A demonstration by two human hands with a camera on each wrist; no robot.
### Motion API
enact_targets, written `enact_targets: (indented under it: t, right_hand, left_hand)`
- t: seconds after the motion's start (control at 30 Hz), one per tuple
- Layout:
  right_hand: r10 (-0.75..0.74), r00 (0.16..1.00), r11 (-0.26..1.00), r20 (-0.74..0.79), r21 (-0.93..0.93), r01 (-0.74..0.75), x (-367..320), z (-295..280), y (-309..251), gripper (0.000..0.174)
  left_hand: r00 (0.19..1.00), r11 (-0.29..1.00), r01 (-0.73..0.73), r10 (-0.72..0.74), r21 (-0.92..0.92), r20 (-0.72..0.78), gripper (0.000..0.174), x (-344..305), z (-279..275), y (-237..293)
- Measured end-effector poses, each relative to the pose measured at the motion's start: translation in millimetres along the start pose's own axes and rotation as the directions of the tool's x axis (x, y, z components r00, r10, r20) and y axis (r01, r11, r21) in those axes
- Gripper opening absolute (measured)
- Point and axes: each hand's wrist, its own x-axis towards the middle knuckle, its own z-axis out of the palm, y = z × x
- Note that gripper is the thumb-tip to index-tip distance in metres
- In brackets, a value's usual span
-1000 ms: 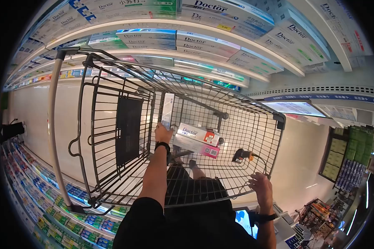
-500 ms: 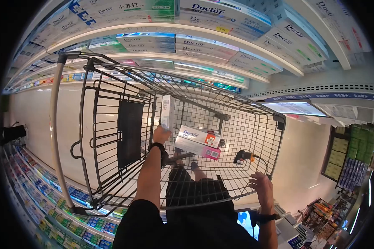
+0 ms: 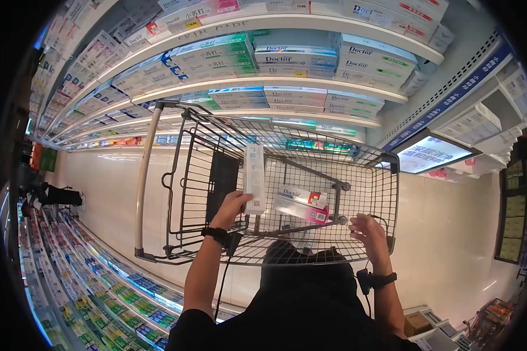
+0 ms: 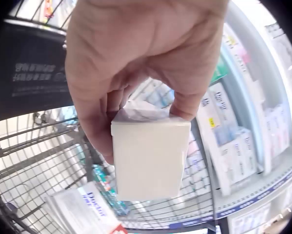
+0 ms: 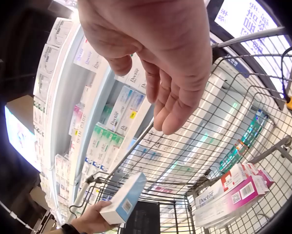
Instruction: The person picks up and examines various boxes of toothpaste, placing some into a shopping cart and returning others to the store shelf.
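My left hand [image 3: 231,209] grips one end of a long white toothpaste box [image 3: 254,178] over the seat end of a wire shopping cart [image 3: 181,254]. In the left wrist view, thumb and fingers pinch the box's sides behind its plain white end, with clear film at the top edge. The right wrist view shows a light-blue side with a square code. My right hand [image 3: 369,234] hangs with loosely bent fingers near the cart's front corner, holding nothing. Inside the basket lie a white-and-red Doctor box [image 3: 301,196] and a white-and-pink one [image 3: 304,212], side by side.
Shelves packed with Doctor boxes [image 3: 295,58] run along the cart's far side. A lit screen [image 3: 430,155] stands by the front corner. The cart's push bar [image 3: 149,181] and black seat panel [image 3: 222,181] are at the left. Behind me runs another shelf of small boxes [image 3: 117,292].
My left hand has lifted the toothpaste box, which looks larger and nearer now. The head view has shifted, showing more upper shelving and the screen. My right hand keeps its loose pose.
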Motion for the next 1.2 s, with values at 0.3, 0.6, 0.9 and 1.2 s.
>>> enact_targets:
  t: [0.3,0.6,0.9,1.2]
  right_hand:
    - [-0.304,0.902,0.812,0.307,-0.412,0.414,-16,94,-62,0.085]
    - [-0.658,0.738,0.659,0.151,-0.36,0.661,-25,73,-77,0.09]
    - [-0.424,0.835,0.906,0.352,0.156,0.394,-58,11,-120,0.084]
    - [-0.443,0.812,0.882,0.379,0.024,0.47,-65,-13,-156,0.091]
  left_hand:
    - [0.868,0.891,-0.434,0.453,-0.133,0.203,0.043,-107,144,99]
    - [0.73,0.754,-0.657,0.629,0.019,0.268,0.043,-133,240,117]
    - [0.697,0.694,-0.662,0.709,-0.282,0.109,0.065,-134,225,198]
    - [0.705,0.73,-0.594,0.675,-0.338,0.219,0.062,-135,205,199]
